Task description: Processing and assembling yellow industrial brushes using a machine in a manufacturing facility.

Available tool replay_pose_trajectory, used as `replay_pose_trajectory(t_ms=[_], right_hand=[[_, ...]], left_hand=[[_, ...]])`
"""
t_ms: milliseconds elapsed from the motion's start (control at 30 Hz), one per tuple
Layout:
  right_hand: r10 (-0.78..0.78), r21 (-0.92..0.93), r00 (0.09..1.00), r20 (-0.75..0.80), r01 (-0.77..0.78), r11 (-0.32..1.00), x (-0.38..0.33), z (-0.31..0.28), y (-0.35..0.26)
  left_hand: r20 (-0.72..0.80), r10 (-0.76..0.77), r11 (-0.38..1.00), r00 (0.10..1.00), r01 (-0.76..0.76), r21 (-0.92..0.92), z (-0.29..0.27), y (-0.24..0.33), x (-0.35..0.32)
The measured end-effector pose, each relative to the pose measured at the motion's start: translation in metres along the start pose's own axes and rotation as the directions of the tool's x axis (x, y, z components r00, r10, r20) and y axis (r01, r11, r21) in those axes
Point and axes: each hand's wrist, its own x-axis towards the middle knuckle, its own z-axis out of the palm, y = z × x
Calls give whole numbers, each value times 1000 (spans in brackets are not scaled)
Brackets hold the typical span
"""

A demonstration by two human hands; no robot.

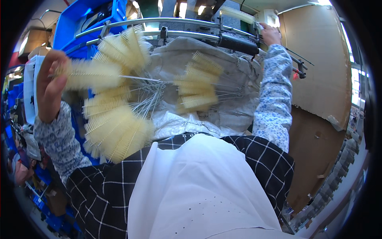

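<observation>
My left hand [51,85] is raised at the left, its fingers curled round the bristle end of a pale yellow bottle brush [93,75]. That brush's wire stem points right, above a fanned pile of similar brushes [119,129] whose wire stems gather toward the middle. My right hand [271,35] reaches far forward to the right end of the metal rails, fingers closed together by a small white fitting [271,18]. What they grip is too small to make out. Just left of these fingers lies a pale, blurred cylinder [237,15].
A smaller group of brushes [199,85] lies on the grey-white sheet [163,51] before me. Metal rails [179,22] with a black roller [238,44] cross the far side. A blue bin [73,28] stands far left; a large cardboard panel [318,59] rises at right.
</observation>
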Motion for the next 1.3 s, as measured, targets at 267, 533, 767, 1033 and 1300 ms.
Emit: replay_pose_trajectory(t_ms=[267,533,767,1033,1300], right_hand=[[-306,799,911,277,-41,600,-94,-80,10],[-770,997,637,26,37,65,-176,-109,-197],[-282,522,823,-493,539,661,-100,-46,-126],[-74,131,938,-339,125,983,-45,-13,-97],[-134,166,932,-338,199,966,-35,-1,-90]], left_hand=[[179,48,988,983,-20,-155,32,1,30],[382,207,973,901,-149,-176,119,10,45],[411,-493,724,767,100,682,38,-9,19],[476,-652,724,590,296,623,17,-61,-11],[411,-756,614,510,335,715,31,-25,5]])
